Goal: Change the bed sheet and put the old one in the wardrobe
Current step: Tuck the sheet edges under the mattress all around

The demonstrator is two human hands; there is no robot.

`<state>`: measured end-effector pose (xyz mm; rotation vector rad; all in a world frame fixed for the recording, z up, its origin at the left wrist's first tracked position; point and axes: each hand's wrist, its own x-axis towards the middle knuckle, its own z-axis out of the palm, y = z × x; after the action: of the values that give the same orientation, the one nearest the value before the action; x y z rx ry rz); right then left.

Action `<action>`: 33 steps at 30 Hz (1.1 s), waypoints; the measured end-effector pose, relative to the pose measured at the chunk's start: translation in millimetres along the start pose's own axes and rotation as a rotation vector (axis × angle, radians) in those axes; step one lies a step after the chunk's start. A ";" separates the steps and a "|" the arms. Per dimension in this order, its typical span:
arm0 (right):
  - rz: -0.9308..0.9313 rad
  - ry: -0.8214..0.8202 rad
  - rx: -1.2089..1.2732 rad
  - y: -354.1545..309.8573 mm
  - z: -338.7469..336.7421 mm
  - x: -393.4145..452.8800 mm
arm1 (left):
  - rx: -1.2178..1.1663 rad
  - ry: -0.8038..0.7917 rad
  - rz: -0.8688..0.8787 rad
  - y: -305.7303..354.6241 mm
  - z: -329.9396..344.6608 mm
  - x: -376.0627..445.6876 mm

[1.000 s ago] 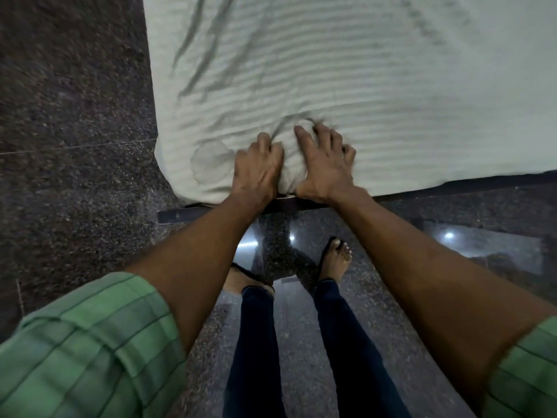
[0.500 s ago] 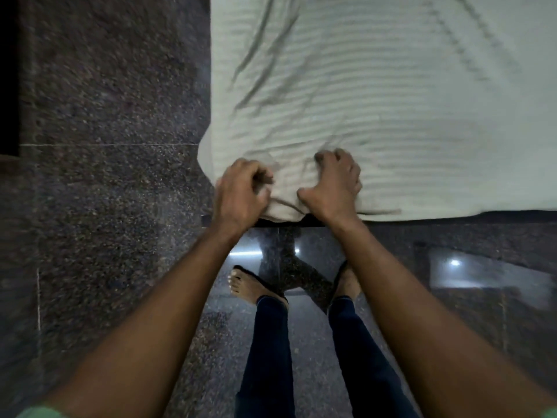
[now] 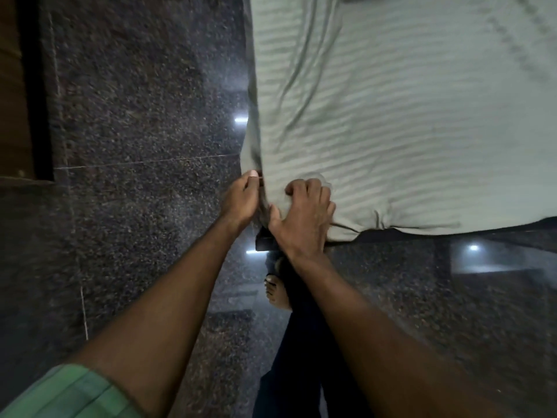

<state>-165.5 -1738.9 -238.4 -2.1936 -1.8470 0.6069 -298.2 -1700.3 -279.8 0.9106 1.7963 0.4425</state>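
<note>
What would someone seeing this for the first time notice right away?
First, the pale green striped bed sheet filling the upper right, wrinkled toward its near corner. There both hands meet: the left hand pinches the sheet's side edge while the right hand grips bunched fabric on the corner. Around them lies the dark speckled floor, glossy with lamp reflections.

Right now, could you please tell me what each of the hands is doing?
Left hand: pinches the bed sheet at its corner.
Right hand: grips the same corner.
</note>
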 end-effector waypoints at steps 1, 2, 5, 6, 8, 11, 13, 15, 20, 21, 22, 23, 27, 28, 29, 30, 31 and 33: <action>0.016 0.006 -0.019 -5.9 2.4 3.8 | -0.054 -0.034 -0.065 -3.5 -0.8 10.8; 0.021 -0.003 -0.044 -13.3 6.6 9.8 | -0.071 -0.071 -0.116 -7.0 -3.6 23.0; 0.024 -0.088 -0.114 -35.5 17.9 20.4 | 0.004 -0.159 -0.153 -13.3 -15.2 50.9; 0.034 -0.095 -0.131 -42.1 22.2 25.1 | 0.030 -0.175 -0.160 -13.9 -20.3 62.9; 0.057 -0.098 -0.134 -49.4 25.9 33.1 | 0.046 -0.173 -0.183 -5.5 -27.1 85.5; 0.018 -0.143 0.040 -61.3 25.0 45.2 | 0.015 -0.161 -0.181 8.0 -35.8 113.6; -0.020 -0.248 0.122 -75.6 30.3 39.3 | 0.098 -0.214 -0.142 12.6 -41.2 126.9; -0.025 -0.281 0.148 -90.9 42.8 37.2 | 0.151 -0.246 -0.080 22.9 -48.6 148.8; 0.659 -0.360 0.497 -121.9 115.6 75.0 | 0.378 -0.449 0.117 64.6 -75.5 199.2; 0.848 -0.397 0.654 -130.4 125.8 82.6 | 0.455 -0.482 0.179 64.5 -83.1 206.8; 1.038 -0.372 0.836 -135.2 131.4 90.1 | 0.501 -0.522 0.221 66.8 -89.2 208.7; 1.218 -0.318 1.029 -138.0 130.8 96.6 | 0.547 -0.565 0.272 67.5 -94.2 207.6; 1.589 -0.137 1.422 -158.2 125.8 122.1 | 0.734 -0.679 0.479 67.7 -150.0 211.2; 1.636 -0.111 1.516 -163.6 131.7 130.0 | 0.776 -0.689 0.509 70.9 -163.4 221.0; 1.677 -0.064 1.620 -167.3 135.5 137.9 | 0.816 -0.696 0.517 72.1 -173.3 234.6; 1.693 -0.012 1.724 -168.1 141.6 144.7 | 0.847 -0.705 0.519 74.6 -179.7 242.6; 1.689 0.041 1.795 -165.6 145.9 148.3 | 0.854 -0.722 0.511 76.5 -182.5 246.1; 1.640 0.162 1.876 -154.4 150.2 152.1 | 0.851 -0.783 0.549 80.2 -178.2 252.4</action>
<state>-348.8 -1575.9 -335.2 -1.3796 1.0234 1.2996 -476.2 -1437.5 -313.3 1.8637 0.9425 -0.3792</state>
